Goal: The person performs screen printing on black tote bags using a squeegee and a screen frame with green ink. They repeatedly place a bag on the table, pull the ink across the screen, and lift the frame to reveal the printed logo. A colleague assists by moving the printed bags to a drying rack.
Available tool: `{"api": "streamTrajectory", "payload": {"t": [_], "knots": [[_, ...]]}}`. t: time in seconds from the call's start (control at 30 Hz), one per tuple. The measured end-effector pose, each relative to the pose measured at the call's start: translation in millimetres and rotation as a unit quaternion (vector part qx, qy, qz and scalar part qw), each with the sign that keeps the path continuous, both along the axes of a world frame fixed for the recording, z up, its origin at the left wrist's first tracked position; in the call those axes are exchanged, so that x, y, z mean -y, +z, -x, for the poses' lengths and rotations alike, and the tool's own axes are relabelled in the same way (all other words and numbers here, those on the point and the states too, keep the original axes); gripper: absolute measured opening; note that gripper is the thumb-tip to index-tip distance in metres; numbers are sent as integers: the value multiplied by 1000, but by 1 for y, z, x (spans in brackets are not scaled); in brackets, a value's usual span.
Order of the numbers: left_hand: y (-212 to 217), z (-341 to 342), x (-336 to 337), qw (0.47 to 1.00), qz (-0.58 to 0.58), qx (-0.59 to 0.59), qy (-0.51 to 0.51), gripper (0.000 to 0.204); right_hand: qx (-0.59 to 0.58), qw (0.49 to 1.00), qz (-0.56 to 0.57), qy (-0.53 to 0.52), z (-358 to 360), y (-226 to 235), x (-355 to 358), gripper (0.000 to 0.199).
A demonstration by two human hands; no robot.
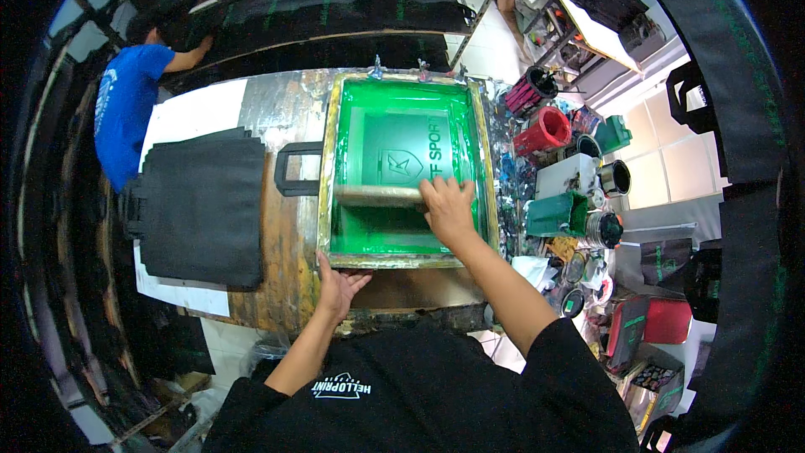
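Note:
A screen-printing frame (pixel 324 201) with a worn yellowish rim lies on the table, its mesh smeared with green ink (pixel 356 130). A shield-shaped design and lettering show through the mesh. My right hand (pixel 449 208) is closed round the right end of a squeegee (pixel 377 195), which stands crosswise on the inked mesh in the frame's nearer half. At the near left corner, my left hand (pixel 337 289) rests against the frame's outer edge, thumb up and fingers stretched out. A black bag handle (pixel 289 169) sticks out from under the frame's left side.
Left of the frame lies a stack of black fabric bags (pixel 201 210). Ink tubs, including a red one (pixel 545 130) and a green one (pixel 558 214), crowd the table's right side. A person in a blue shirt (pixel 130 109) stands at the far left, near racks of black bags (pixel 293 13).

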State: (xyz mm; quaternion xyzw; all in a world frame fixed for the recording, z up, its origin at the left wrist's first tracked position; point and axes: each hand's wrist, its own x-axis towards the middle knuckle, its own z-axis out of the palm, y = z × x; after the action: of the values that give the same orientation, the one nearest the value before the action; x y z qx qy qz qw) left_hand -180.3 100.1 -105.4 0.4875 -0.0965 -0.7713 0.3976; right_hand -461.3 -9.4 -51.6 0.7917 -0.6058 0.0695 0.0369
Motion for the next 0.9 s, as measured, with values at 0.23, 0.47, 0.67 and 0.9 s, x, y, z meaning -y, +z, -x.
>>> {"api": "streamTrajectory", "payload": {"t": [0.23, 0.47, 0.67, 0.9], "knots": [[14, 1, 1, 1000, -14, 8, 1, 121, -24, 998, 53, -31, 11, -31, 134, 45], [-6, -1, 0, 998, -51, 24, 11, 120, -35, 996, 73, -50, 40, -50, 238, 43], [-9, -1, 8, 992, -94, 80, -31, 122, -37, 999, 5, -31, 58, -16, 281, 63], [-44, -23, 10, 958, -217, 133, -134, 128, -52, 998, 36, -9, 54, -21, 272, 59]]}}
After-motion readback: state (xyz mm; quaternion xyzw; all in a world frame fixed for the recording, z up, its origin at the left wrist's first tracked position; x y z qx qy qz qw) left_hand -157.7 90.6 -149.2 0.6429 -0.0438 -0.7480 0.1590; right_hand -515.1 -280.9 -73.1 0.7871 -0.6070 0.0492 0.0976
